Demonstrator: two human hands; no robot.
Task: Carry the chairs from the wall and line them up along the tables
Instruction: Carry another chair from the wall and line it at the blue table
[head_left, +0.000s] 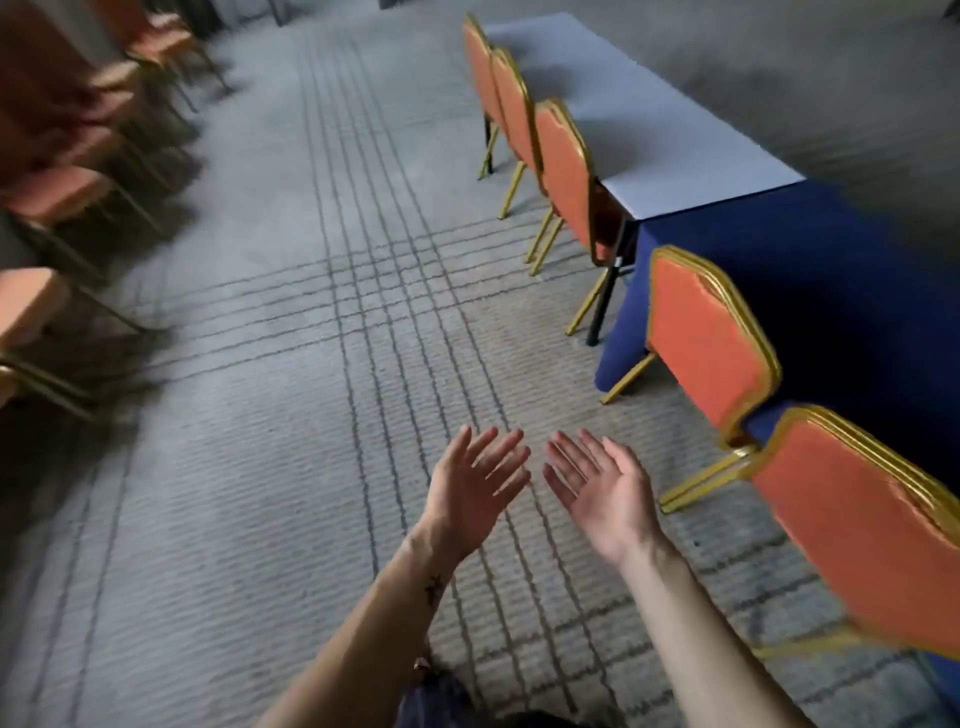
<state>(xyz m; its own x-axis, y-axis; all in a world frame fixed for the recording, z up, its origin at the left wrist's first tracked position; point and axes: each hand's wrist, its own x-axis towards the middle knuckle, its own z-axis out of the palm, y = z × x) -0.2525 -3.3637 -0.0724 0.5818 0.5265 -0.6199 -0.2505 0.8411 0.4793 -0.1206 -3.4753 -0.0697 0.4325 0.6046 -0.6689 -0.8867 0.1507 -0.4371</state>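
Note:
My left hand (475, 480) and my right hand (597, 483) are stretched out in front of me over the carpet, palms facing each other, fingers spread, holding nothing. On the right, several orange chairs with gold frames stand in a row with their backs toward me, along a table draped in blue cloth (779, 249) with a pale top (639, 130). The nearest chair (862, 530) is at my right elbow, another chair (706, 343) just beyond it. More orange chairs (57, 192) line the left side, blurred.
A wide strip of grey carpet with dark crossing lines (337, 312) runs between the left row of chairs and the table. Chair legs (696, 483) stick out toward the aisle on the right.

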